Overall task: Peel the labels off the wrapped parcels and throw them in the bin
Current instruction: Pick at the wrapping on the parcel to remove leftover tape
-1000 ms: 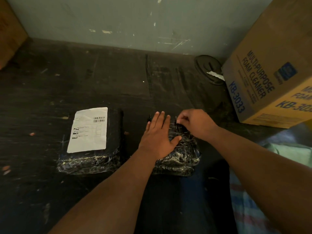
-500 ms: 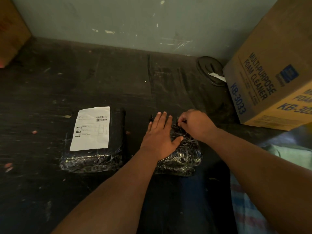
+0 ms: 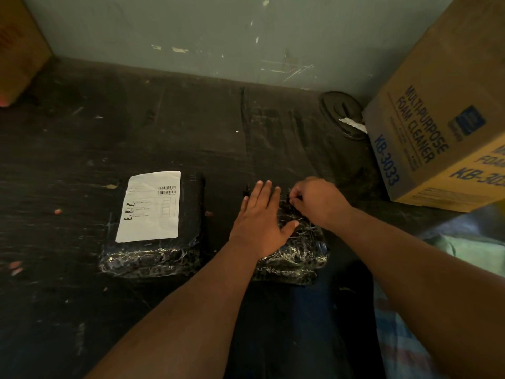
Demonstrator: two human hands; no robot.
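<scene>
Two parcels in shiny black wrap lie on the dark table. The left parcel carries a white label with barcodes on its top. No label shows on the right parcel, which is partly hidden under my hands. My left hand lies flat on its top with fingers spread, pressing it down. My right hand has its fingertips pinched together on the wrap at the parcel's far edge; what it pinches is too small to tell.
A cardboard box marked "Multipurpose Foam Cleaner" stands at the right. Behind it lies a dark round lid-like object with a white scrap. Another carton stands at the far left. The wall closes the back. Cloth lies at the right.
My hands have stayed on the right parcel; the right fingertips have shifted slightly along its far edge. The parcels have not moved.
</scene>
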